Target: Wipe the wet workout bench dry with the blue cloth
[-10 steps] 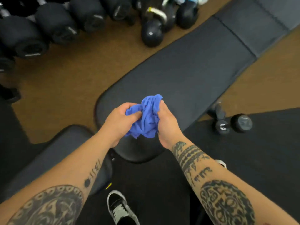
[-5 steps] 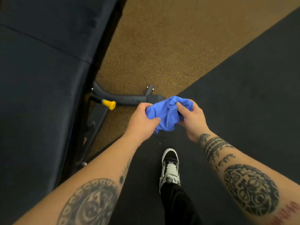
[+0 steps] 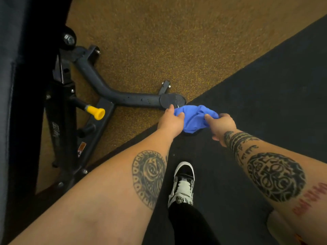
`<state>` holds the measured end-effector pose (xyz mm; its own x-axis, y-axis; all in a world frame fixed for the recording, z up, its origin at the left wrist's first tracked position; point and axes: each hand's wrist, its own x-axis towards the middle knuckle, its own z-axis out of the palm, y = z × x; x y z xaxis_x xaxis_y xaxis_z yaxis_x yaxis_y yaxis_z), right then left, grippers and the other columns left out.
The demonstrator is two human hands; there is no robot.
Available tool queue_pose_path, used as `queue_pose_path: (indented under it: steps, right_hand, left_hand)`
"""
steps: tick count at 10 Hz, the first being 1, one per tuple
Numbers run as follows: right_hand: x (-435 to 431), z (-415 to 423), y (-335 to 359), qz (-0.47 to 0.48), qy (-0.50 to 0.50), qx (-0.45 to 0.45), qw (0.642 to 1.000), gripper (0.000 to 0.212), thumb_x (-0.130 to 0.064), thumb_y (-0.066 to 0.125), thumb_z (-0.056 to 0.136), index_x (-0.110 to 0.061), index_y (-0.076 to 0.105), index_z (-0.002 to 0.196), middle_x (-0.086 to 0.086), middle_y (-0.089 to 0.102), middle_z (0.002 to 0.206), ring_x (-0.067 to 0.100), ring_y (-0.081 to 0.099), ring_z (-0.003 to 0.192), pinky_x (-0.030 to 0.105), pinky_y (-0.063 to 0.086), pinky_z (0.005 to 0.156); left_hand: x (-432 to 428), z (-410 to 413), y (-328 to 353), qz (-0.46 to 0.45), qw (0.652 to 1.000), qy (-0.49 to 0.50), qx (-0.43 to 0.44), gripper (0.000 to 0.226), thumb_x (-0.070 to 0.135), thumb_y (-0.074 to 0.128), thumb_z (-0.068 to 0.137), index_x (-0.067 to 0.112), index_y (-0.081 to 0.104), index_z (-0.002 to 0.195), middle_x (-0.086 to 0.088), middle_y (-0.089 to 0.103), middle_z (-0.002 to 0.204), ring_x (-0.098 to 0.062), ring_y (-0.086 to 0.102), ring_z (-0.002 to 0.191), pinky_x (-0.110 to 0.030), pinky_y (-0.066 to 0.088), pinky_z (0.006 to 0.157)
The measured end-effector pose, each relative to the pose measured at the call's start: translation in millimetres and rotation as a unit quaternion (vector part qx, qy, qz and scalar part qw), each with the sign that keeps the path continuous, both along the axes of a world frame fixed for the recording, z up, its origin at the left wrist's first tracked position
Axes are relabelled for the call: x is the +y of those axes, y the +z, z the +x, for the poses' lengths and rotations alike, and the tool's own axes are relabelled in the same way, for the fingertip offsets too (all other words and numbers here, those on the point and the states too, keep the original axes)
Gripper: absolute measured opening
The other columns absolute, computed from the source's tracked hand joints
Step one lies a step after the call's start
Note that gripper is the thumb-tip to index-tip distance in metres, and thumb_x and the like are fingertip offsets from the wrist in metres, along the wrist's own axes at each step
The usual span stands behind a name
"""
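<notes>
Left hand (image 3: pixel 169 121) pinches one side of the blue cloth (image 3: pixel 194 119) and the right hand (image 3: pixel 223 125) grips the other, so both are clamped on fabric and neither is free. Between them the cloth sags in a crumpled bunch, up in the air, touching nothing but the two hands. That two-sided hold reads like someone opening the bunch out or hunting for a fresh face: a wad gives little contact, a spread cloth gives plenty.

Just beyond it sits the rounded end of the bench's black floor leg (image 3: pixel 113 92), with the seam between the tan speckled floor (image 3: pixel 159 41) and the black mat (image 3: pixel 265 103) running right underneath. And the workout bench? Its dark padded surface (image 3: pixel 8 85) is only a strip down the left edge, well apart from the cloth and too dark here to tell wet from dry. Under the pad the frame shows a yellow pull knob (image 3: pixel 96 112) and a small wheel (image 3: pixel 68 38). One black-and-white sneaker (image 3: pixel 183 184) is planted on the mat, toe towards the cloth.

By my read, no wiping is happening at this instant, since the cloth has to travel left to the pad first.
</notes>
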<state>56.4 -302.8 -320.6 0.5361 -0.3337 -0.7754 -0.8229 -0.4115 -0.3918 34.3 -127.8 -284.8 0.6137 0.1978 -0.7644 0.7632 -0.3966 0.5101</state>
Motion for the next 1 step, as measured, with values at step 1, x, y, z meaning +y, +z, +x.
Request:
queue_pose_path:
  steps: [1]
  right_hand:
    - [-24.7,-18.1,11.7,0.0,0.048,0.087,0.995,0.055,-0.058,0.065,0.079,-0.015,0.055,0.112,0.009,0.061,0.09,0.029,0.06,0.071,0.036,0.053,0.061]
  left_hand:
    - [2.5,-4.3,19.4,0.021,1.0,0.005,0.002,0.058,0.025,0.043,0.102,0.021,0.025,0.157,-0.008,0.031,0.161,-0.031,0.034,0.144,-0.044,0.033,0.115]
